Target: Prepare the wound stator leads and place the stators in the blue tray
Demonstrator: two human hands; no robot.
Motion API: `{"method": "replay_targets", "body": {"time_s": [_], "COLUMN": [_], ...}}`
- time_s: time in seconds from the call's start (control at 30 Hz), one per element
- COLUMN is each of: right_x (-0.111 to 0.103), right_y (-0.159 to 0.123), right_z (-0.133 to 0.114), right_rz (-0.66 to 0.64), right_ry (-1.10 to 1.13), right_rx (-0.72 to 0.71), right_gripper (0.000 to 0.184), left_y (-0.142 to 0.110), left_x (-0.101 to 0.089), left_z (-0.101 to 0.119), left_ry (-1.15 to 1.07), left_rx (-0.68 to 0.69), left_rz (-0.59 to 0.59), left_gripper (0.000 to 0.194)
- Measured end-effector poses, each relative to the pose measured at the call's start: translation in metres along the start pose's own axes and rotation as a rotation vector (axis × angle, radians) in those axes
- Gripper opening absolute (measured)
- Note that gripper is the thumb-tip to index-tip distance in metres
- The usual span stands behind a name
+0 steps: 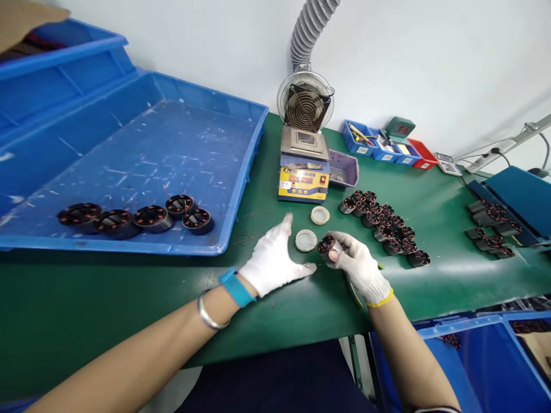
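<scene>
My right hand (pixel 359 264), in a white knit glove with a yellow cuff edge, grips a motor stator (pixel 329 248), a short metal cylinder with copper windings on top. My left hand (pixel 275 259), also gloved, is spread with thumb and fingers apart and nothing between them. Just beyond the gap between the hands sits a small round white dish (pixel 306 240). A second round dish (pixel 319 215) lies a little farther back. Partly hidden under my right hand is a green-handled tool (pixel 354 291) whose kind I cannot make out.
On the left, a big blue tray (pixel 206 250) holds several stators (pixel 154 218). A solder pot (pixel 302 182) stands at the back below a fan (pixel 306 108). Rows of stators (pixel 384 233) occupy the green table's right side. Small tool bins (pixel 360 150) line the wall.
</scene>
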State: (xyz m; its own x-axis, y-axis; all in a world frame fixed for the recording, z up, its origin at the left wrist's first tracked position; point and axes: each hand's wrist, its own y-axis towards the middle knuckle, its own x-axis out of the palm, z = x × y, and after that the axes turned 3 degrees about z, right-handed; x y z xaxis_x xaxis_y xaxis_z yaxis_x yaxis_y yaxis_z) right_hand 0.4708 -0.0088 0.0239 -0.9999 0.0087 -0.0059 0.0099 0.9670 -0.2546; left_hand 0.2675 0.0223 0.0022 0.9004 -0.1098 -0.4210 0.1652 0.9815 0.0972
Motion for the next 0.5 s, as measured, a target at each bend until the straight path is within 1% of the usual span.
{"method": "replay_targets", "body": {"time_s": [0.07, 0.13, 0.2, 0.23, 0.3, 0.37, 0.43, 0.5], "right_x": [-0.002, -0.002, -0.003, -0.003, -0.004, -0.006, -0.006, -0.006], "right_y": [0.008, 0.014, 0.016, 0.016, 0.014, 0.014, 0.014, 0.015], "right_z": [0.000, 0.001, 0.002, 0.002, 0.000, -0.003, -0.006, -0.010], "right_rz": [0.058, 0.091, 0.077, 0.058, 0.021, 0.011, 0.016, 0.026], "right_ry": [-0.103, -0.227, -0.362, -0.425, -0.533, -0.617, -0.675, -0.713], "right_rx": [0.024, 0.038, 0.035, 0.030, 0.026, 0.023, 0.017, 0.010], "right_gripper": [0.060, 0.057, 0.053, 0.052, 0.049, 0.046, 0.042, 0.038], "left_y": [0.010, 0.017, 0.019, 0.018, 0.016, 0.014, 0.013, 0.013], "left_x": [0.012, 0.020, 0.024, 0.024, 0.023, 0.021, 0.020, 0.020], "left_z": [-0.005, -0.008, -0.009, -0.009, -0.010, -0.010, -0.011, -0.012], "left_ry": [0.164, 0.270, 0.317, 0.323, 0.328, 0.334, 0.338, 0.360], "left_rx": [0.069, 0.135, 0.164, 0.164, 0.155, 0.153, 0.182, 0.240], "left_rz": [-0.048, -0.077, -0.097, -0.110, -0.138, -0.148, -0.147, -0.141], "left_gripper": [0.111, 0.096, 0.083, 0.081, 0.081, 0.083, 0.082, 0.080]}}
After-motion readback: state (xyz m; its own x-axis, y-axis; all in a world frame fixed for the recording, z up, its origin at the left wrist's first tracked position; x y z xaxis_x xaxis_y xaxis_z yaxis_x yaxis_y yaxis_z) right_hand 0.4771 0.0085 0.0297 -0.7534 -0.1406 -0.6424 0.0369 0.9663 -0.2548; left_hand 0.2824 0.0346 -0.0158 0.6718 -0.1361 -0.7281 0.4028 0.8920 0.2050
